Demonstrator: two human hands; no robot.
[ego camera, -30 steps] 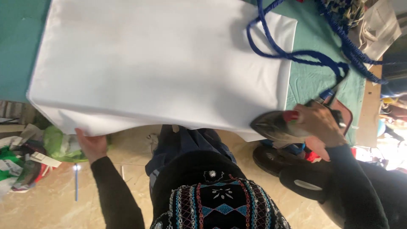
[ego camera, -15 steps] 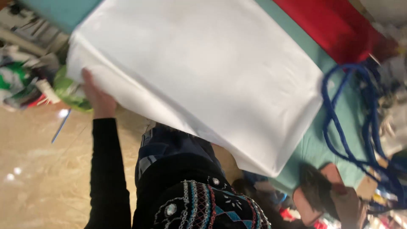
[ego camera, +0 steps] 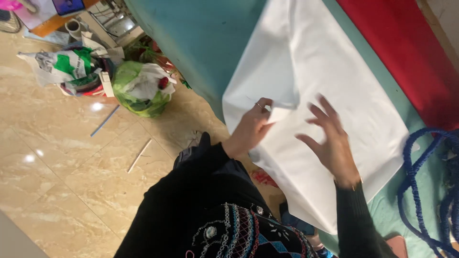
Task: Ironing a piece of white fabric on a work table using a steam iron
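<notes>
Left hand pinches a fold of white cloth, right hand spread above it; blue cord beside, cut off; green bag on floor.

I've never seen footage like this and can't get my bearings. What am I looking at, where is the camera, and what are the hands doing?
The camera sits on a person's head and looks down, so you see their own dark sleeves and patterned top. No machine is involved. The left hand pinches a folded edge of a white cloth; the right hand hovers spread open over it. The cloth lies on a teal-covered table, beside a red cloth and a blue cord. Bags of rubbish lie on the floor.
</notes>
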